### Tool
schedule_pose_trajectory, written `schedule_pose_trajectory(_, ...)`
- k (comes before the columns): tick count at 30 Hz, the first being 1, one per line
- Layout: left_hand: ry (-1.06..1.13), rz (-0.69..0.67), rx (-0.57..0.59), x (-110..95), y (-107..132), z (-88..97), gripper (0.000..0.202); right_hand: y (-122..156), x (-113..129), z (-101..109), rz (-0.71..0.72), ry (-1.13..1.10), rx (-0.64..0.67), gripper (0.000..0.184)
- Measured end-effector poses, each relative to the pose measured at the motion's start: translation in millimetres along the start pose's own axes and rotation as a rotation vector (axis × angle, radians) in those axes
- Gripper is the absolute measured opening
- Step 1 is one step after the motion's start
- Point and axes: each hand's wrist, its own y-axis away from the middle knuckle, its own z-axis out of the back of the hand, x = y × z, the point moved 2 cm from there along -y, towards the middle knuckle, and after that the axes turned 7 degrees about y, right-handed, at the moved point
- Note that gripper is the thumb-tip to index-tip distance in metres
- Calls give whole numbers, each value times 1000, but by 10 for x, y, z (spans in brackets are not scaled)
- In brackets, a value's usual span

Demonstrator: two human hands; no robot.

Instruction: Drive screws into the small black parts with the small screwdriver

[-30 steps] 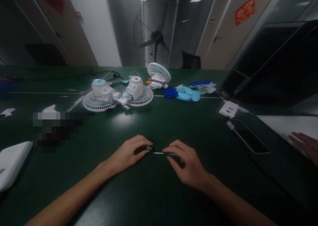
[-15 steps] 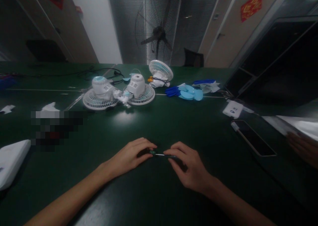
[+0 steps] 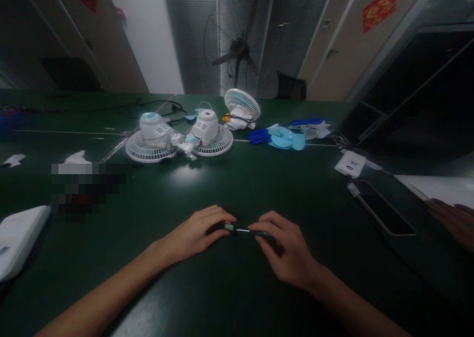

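Observation:
Over the green table, my left hand (image 3: 205, 227) is closed, thumb and fingertips pinching a small green block-like piece (image 3: 229, 227) whose exact kind is too small to make out. My right hand (image 3: 283, 245) is closed around the dark handle of a screwdriver (image 3: 242, 230). Its thin metal shaft points left, and the tip meets or almost meets the green piece; whether they touch cannot be told. Part of the handle is hidden by my right fingers.
Ahead lie white fans (image 3: 151, 147) with blue blades, and light-blue fan blades (image 3: 283, 138) beside dark-blue ones. At right are a phone (image 3: 383, 208), a white box (image 3: 350, 164) and another person's hand (image 3: 452, 221) by white paper. A white case (image 3: 22, 241) stands at left.
The green piece has turned and shows a lighter face. Both hands keep their grips almost in place. The whole view has shifted slightly, and the other person's hand at right has moved a little.

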Motion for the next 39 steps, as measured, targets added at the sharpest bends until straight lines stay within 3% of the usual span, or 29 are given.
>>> schedule_pose_trajectory(7, 27, 13, 29, -41, -9, -23, 34, -32, 37, -67, 50, 28, 75, 32)
schedule_pose_trajectory(14, 98, 87, 6, -24, 5, -22, 60, -18, 23, -63, -3, 38, 6, 30)
schedule_pose_trajectory(19, 90, 112, 19, -13, 8, -23, 68, 8, 25, -47, 31, 22, 42, 30)
schedule_pose_trajectory(28, 4, 124, 13, -11, 6, -16, 66, -7, -57, -61, -144, 26, -12, 27)
schedule_pose_trajectory(39, -333, -72, 62, -92, -29, -19, 46, -12, -79, -4, -261, -25, -94, 22)
